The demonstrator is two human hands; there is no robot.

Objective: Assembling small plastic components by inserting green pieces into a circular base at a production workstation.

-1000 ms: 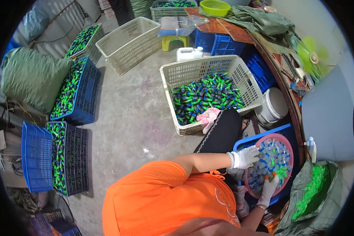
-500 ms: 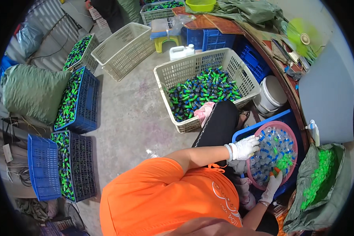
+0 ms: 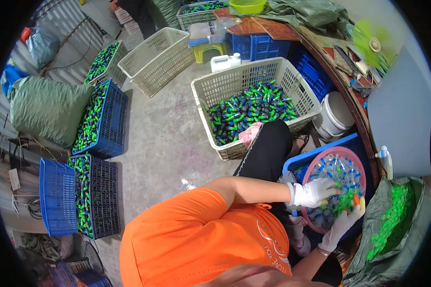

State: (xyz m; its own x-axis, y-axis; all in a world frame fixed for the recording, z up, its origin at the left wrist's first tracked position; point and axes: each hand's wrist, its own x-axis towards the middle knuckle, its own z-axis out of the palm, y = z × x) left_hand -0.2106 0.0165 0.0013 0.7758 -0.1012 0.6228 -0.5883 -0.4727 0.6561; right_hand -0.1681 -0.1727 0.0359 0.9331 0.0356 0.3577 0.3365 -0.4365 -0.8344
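A pink basin (image 3: pixel 308 176) full of small clear bottles with blue bands (image 3: pixel 337 162) sits in a blue tray (image 3: pixel 337 141) at my right side. My left hand (image 3: pixel 316 192), in a white glove, is over the basin's near-left part with its fingers curled down; what they hold is hidden. Loose bright green plastic pieces (image 3: pixel 343 204) lie on the bottles between my hands. Beside them my right hand (image 3: pixel 342 224), gloved with orange and yellow fingertip covers, reaches over the near-right rim. Its fingers are bent together, and I cannot make out what is in them.
A green sack (image 3: pixel 364 239) with more green pieces (image 3: pixel 390 220) stands right of the basin. A cream crate (image 3: pixel 208 126) of green-and-blue capped bottles (image 3: pixel 249 107) stands ahead. Filled blue (image 3: pixel 112 119) and dark crates (image 3: pixel 104 201) line the left. A fan (image 3: pixel 374 45) stands far right.
My left hand has moved right, further over the basin. My right hand has shifted right and up toward the rim. The whole view has shifted slightly.
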